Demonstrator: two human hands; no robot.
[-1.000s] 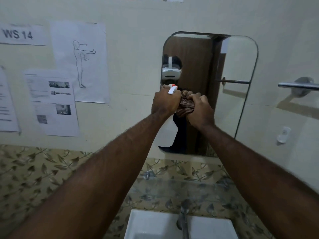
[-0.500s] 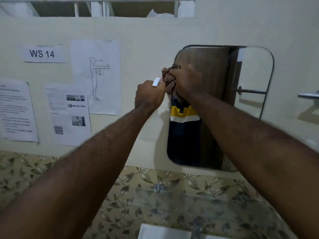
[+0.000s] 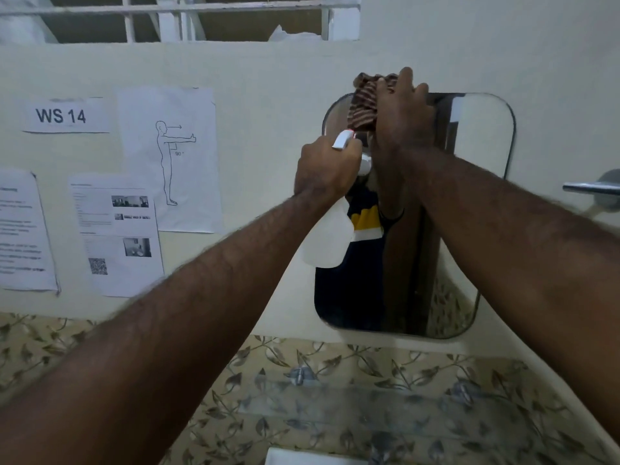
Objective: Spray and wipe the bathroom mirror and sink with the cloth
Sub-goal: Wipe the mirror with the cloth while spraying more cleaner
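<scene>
Paper sign (image 3: 63, 115) — reads "WS 14".

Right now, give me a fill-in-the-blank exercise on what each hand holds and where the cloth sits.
1. The right hand presses the striped cloth on the mirror's top ____ corner.
2. The left hand grips a white ____ bottle.
3. The sign on the wall reads WS ____.
Missing words: left; spray; 14
</scene>
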